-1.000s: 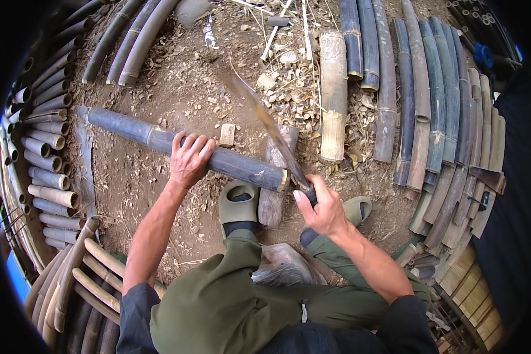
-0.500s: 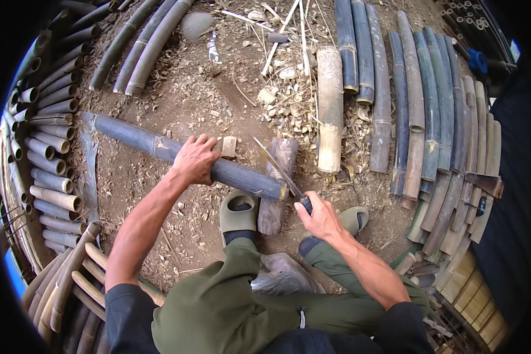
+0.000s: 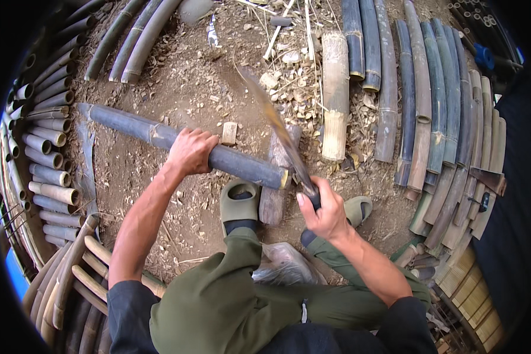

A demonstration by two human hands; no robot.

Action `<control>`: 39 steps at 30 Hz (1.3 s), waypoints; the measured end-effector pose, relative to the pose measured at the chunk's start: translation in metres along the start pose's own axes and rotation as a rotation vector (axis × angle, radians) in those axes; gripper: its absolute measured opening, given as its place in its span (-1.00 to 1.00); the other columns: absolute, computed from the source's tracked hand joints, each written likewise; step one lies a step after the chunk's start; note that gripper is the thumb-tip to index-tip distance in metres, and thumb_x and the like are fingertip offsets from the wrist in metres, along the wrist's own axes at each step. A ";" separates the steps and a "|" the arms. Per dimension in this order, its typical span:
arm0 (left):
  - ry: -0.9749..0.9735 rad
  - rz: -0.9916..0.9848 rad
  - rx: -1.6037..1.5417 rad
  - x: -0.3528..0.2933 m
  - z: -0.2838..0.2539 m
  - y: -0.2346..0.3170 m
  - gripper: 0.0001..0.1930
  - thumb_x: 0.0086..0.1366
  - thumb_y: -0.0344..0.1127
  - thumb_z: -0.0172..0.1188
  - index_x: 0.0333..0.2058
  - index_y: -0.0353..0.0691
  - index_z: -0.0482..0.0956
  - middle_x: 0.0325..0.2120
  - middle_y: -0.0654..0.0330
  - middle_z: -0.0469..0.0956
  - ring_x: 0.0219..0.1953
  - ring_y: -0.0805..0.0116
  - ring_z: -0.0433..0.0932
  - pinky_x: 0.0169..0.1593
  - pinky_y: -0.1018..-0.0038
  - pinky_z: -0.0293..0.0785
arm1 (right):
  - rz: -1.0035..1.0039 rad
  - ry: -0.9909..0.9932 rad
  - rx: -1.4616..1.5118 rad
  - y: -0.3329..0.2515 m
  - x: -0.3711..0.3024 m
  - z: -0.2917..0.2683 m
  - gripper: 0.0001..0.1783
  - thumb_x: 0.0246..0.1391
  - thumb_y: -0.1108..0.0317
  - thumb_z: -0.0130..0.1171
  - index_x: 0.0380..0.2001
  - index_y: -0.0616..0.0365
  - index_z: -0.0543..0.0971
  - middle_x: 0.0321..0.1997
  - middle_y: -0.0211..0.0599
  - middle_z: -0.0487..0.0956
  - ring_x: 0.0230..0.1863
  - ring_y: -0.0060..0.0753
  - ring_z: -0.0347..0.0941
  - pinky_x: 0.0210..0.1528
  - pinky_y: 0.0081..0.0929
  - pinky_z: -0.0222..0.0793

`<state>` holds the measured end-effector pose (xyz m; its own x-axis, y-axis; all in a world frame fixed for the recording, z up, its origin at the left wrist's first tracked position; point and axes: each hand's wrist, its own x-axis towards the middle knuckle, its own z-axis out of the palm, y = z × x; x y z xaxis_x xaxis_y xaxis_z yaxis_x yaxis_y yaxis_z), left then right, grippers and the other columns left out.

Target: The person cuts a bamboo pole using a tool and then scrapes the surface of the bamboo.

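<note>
A dark bamboo pole (image 3: 248,166) lies slantwise across the ground in front of me, its right end resting on a short wooden block (image 3: 271,206). My left hand (image 3: 193,151) is closed around the pole a little right of its middle. The dark handle of a machete (image 3: 283,133) is gripped in my right hand (image 3: 329,212). Its long blade, slightly smeared by motion, points up and to the left, above the block and just past the pole's pale cut end. Whether blade and pole touch, I cannot tell.
Rows of bamboo poles (image 3: 435,100) lie on the right; stacked bamboo tubes (image 3: 50,159) line the left. A partly stripped bamboo piece (image 3: 336,94) lies ahead amid wood chips. My sandalled foot (image 3: 240,206) stands beside the block, near a clear plastic bag (image 3: 286,262).
The machete has come up and its blade has turned, so more of its flat side shows. My right hand has shifted slightly right. My left hand keeps its hold on the bamboo pole.
</note>
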<state>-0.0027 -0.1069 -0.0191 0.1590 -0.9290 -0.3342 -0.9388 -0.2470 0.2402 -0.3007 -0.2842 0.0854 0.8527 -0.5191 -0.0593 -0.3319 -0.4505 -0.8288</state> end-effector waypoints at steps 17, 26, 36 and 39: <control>0.485 -0.009 0.112 -0.006 0.020 0.017 -0.59 0.00 -0.33 0.29 -0.10 -0.11 0.53 -0.22 0.26 0.56 -0.08 0.28 0.53 0.14 0.15 0.30 | 0.264 -0.354 -0.338 0.062 -0.022 0.010 -0.66 0.20 0.25 0.22 -0.12 0.28 0.44 -0.51 0.04 0.58 -0.56 0.13 0.58 -0.49 -0.07 0.53; 0.529 -0.019 0.102 -0.010 0.029 0.017 -0.57 -0.05 -0.39 0.29 -0.12 -0.14 0.51 -0.16 0.22 0.57 -0.04 0.23 0.53 0.20 0.11 0.26 | -0.093 -0.023 -0.242 0.040 -0.012 0.009 -0.65 0.18 0.21 0.22 -0.14 0.26 0.45 -0.52 0.01 0.59 -0.54 0.05 0.60 -0.49 -0.17 0.53; -0.166 -0.002 0.105 0.014 -0.028 0.011 -0.32 -0.19 -0.22 0.45 0.01 -0.15 0.48 -0.08 0.17 0.45 0.08 0.20 0.42 0.16 0.15 0.36 | 0.416 -0.328 -0.247 0.056 -0.013 -0.004 -0.55 0.25 0.07 0.12 -0.08 0.28 0.42 -0.40 0.23 0.60 -0.39 0.41 0.54 -0.28 0.15 0.44; -0.175 0.000 0.050 0.017 -0.024 0.001 -0.46 -0.23 -0.21 0.45 -0.18 -0.15 0.54 -0.13 0.17 0.45 0.04 0.20 0.44 0.08 0.23 0.42 | 0.196 -0.152 -0.063 0.010 -0.004 -0.007 -0.61 0.22 0.18 0.19 -0.11 0.31 0.44 -0.46 0.08 0.57 -0.49 0.13 0.58 -0.42 -0.08 0.48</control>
<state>0.0059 -0.1294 -0.0030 0.1077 -0.8659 -0.4885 -0.9534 -0.2292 0.1960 -0.3103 -0.2917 0.0809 0.8187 -0.4877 -0.3029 -0.5176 -0.3987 -0.7570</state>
